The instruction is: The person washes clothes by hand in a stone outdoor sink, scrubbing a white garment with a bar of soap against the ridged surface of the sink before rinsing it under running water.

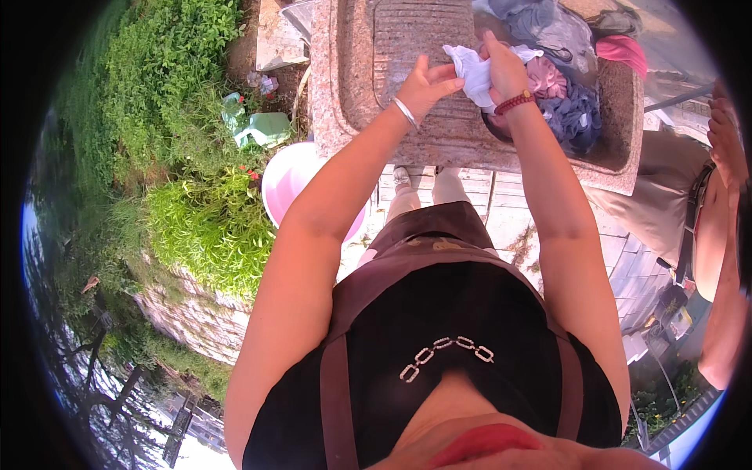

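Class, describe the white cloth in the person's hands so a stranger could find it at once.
Find the speckled stone washing trough. Above its ribbed board, the right hand grips a crumpled white cloth, the left hand touching it. The piled clothes beside it are pink, grey and dark blue.

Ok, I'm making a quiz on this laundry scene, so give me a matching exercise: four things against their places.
1. white crumpled cloth
2. round pink plastic basin
3. pile of dark blue and grey clothes
4. green plastic bag

a. in the stone sink's right basin
b. among the plants
c. between both hands
d. on the ground, left of the sink

Pairs: 1-c, 2-d, 3-a, 4-b
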### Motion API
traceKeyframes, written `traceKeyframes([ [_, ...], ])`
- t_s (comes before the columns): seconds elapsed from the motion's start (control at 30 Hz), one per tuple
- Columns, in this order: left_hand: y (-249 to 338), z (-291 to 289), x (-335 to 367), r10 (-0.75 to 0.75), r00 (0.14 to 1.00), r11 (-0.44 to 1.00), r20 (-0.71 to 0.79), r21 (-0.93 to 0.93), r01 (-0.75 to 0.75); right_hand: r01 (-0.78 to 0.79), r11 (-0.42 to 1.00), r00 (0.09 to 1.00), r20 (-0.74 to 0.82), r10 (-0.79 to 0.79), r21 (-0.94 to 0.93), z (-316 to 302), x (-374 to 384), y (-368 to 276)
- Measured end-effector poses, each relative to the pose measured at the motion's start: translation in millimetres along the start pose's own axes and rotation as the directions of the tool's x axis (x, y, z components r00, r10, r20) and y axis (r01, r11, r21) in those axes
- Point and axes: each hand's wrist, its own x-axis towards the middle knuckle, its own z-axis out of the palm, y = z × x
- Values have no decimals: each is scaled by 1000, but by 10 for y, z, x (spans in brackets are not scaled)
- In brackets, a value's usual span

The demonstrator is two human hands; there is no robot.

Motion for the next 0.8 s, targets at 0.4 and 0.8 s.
traceKeyframes([
  [0.4, 826, 204, -157, 96, 983, 991, 155, 83, -109, 421, 821, 882, 386, -270, -387, -542, -899, -826],
  [0.8, 1690, 589, -130, 656, 609, -182, 445, 877, -445, 874, 389, 484, 580, -655, -289, -527, -1263, -1392],
])
